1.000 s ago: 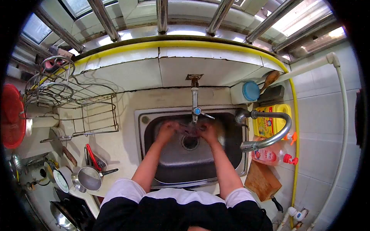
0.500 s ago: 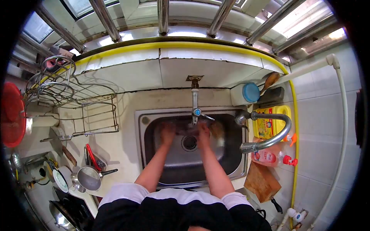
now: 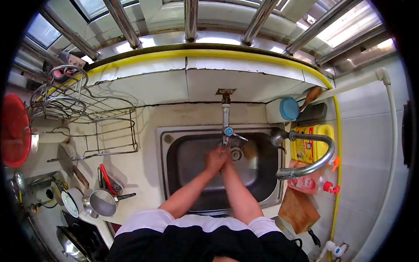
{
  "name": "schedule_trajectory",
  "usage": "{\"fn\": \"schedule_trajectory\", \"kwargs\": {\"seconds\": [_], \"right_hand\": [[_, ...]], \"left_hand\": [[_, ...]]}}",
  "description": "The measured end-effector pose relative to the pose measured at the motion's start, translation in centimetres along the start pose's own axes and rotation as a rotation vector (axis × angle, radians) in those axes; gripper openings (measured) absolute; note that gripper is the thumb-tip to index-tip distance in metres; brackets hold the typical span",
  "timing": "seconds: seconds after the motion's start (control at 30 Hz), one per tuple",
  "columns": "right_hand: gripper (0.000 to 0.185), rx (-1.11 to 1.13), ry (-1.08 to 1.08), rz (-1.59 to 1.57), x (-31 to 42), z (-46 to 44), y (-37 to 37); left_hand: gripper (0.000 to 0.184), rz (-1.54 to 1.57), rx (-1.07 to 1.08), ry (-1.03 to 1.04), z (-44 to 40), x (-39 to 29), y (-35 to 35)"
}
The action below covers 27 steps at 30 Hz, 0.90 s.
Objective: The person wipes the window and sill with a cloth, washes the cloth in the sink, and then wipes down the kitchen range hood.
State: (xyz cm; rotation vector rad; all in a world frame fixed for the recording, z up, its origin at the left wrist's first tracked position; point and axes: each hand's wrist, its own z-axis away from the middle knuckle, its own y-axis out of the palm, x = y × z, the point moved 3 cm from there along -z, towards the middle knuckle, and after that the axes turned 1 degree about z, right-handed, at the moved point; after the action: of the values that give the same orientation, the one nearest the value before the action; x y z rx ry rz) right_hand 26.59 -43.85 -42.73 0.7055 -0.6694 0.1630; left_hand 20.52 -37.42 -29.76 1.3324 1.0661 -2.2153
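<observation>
Both hands meet under the metal tap (image 3: pixel 226 118) over the steel sink (image 3: pixel 187 174). My left hand (image 3: pixel 214 160) touches my right hand (image 3: pixel 226 158), their fingers pressed together and partly overlapping. What lies between them, if anything, is hidden. The round drain (image 3: pixel 236 153) shows just right of the hands, and a brownish item (image 3: pixel 250 151), too blurred to name, lies in the basin beside it.
A wire rack (image 3: pixel 109 131) stands left of the sink, with a small saucepan (image 3: pixel 103 202) and red-handled tool (image 3: pixel 108 180) below. To the right are a curved faucet (image 3: pixel 305 170), yellow jug (image 3: pixel 314 142), pink bottle (image 3: pixel 305 183) and wooden block (image 3: pixel 299 210).
My hands were apart on either side of the drain; they have come together under the tap. The view has shifted slightly.
</observation>
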Motion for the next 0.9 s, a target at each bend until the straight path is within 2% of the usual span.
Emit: {"fn": "schedule_trajectory", "kwargs": {"seconds": [0.03, 0.07, 0.13, 0.17, 0.2, 0.27, 0.33, 0.37, 0.43, 0.47, 0.53, 0.57, 0.63, 0.67, 0.73, 0.77, 0.83, 0.9], "right_hand": [[0.015, 0.056, 0.014, 0.012, -0.4, 0.0, 0.1], [0.014, 0.113, 0.028, 0.025, -0.8, 0.0, 0.2], [0.026, -0.227, 0.120, -0.286, 1.4, 4.4, 7.1], [0.026, -0.224, 0.115, -0.284, 2.8, 5.1, 8.2], [0.027, -0.258, 0.155, -0.105, 3.4, 6.0, 8.8], [0.029, -0.294, 0.192, 0.072, 4.0, 6.1, 8.7], [0.029, -0.195, 0.055, 0.730, 5.3, 4.6, 7.6], [0.029, -0.195, 0.051, 0.729, 5.9, 3.7, 6.8], [0.034, -0.059, -0.187, 0.976, 7.2, 2.4, 6.5], [0.036, -0.017, -0.271, 1.053, 7.6, 2.4, 6.7], [0.030, 0.167, -0.293, 0.823, 8.9, 3.8, 8.5], [0.030, 0.170, -0.294, 0.825, 10.0, 4.4, 9.0], [0.030, 0.063, -0.222, 1.086, 12.5, 5.1, 9.1], [0.030, 0.063, -0.225, 1.090, 13.1, 5.4, 8.7], [0.038, -0.175, -0.322, 1.289, 14.6, 6.2, 7.3], [0.038, -0.176, -0.323, 1.290, 15.0, 6.6, 6.4], [0.050, -0.245, -0.450, 1.659, 15.7, 7.5, 5.6], [0.052, -0.269, -0.529, 1.731, 16.6, 8.9, 6.6]], "left_hand": [[0.028, 0.003, 0.001, -0.001, -0.3, 0.3, -0.1], [0.027, -0.145, 0.019, 0.051, -1.3, 0.6, -0.6], [0.027, -0.296, 0.040, 0.100, -2.2, 1.2, -1.4], [0.027, -0.222, -0.005, -0.058, -2.9, 1.5, -1.9], [0.026, -0.150, -0.046, -0.220, -2.9, 2.2, -2.5], [0.027, -0.146, -0.024, -0.198, -3.3, 5.2, -3.0], [0.030, -0.141, -0.006, -0.175, -3.8, 7.3, -3.2], [0.032, -0.142, 0.016, -0.089, -4.1, 7.8, -3.3], [0.036, -0.145, 0.039, -0.001, -3.9, 6.8, -4.1], [0.043, 0.026, 0.169, 0.096, -3.4, 5.6, -4.7], [0.051, 0.199, 0.293, 0.195, -3.3, 5.7, -5.2], [0.052, 0.206, 0.347, 0.111, -3.5, 7.0, -5.1], [0.052, 0.215, 0.399, 0.028, -3.7, 6.3, -5.8], [0.056, 0.026, 0.367, -0.123, -4.0, 3.6, -7.7], [0.059, -0.164, 0.334, -0.270, -3.9, 2.1, -8.6], [0.052, -0.045, 0.155, -0.217, -3.8, 2.0, -8.5], [0.045, 0.072, -0.025, -0.159, -3.6, 2.5, -7.3], [0.049, 0.028, 0.143, -0.118, -4.6, 3.9, -2.7]]}}
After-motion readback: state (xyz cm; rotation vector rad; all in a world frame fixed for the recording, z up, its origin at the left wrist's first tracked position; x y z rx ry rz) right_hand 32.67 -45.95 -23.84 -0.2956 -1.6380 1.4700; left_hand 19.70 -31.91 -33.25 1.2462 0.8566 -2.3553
